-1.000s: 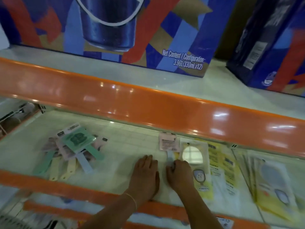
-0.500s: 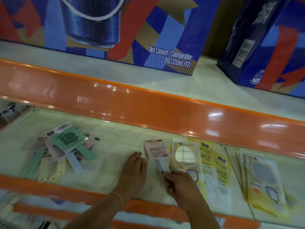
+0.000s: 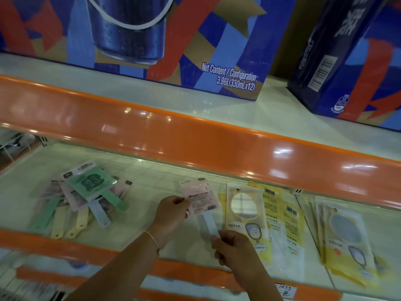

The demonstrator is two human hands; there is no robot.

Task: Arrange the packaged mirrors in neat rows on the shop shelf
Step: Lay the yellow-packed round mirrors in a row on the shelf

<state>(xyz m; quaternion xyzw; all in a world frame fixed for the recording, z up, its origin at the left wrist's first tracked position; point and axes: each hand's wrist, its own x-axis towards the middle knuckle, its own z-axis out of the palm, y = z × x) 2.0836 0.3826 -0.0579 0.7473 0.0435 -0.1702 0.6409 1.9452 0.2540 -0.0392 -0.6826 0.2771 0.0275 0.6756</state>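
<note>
- The left hand (image 3: 171, 210) has its fingers curled and pinches the left edge of the pink packaged mirror (image 3: 200, 197), near the head of the pack; the thumb lies toward the pack's face
- The right hand (image 3: 233, 246) is closed round the lower end of the mirror's pale handle (image 3: 209, 223), gripping it between fingertips and thumb
- The pink pack sits over the cream shelf (image 3: 152, 187), between a loose heap of mirrors (image 3: 86, 196) on the left and a yellow packaged mirror (image 3: 244, 211) just beside it on the right; whether it rests on the shelf or is lifted clear, I cannot tell
- The heap's lower packs are blurred and overlapped, so their count is unclear; further yellow packs (image 3: 347, 237) at far right are smeared
- Both forearms come up from the bottom edge, cut off there; a thin bracelet (image 3: 153, 238) circles the left wrist; the orange shelf lip (image 3: 195, 135) above hides the back of the shelf
</note>
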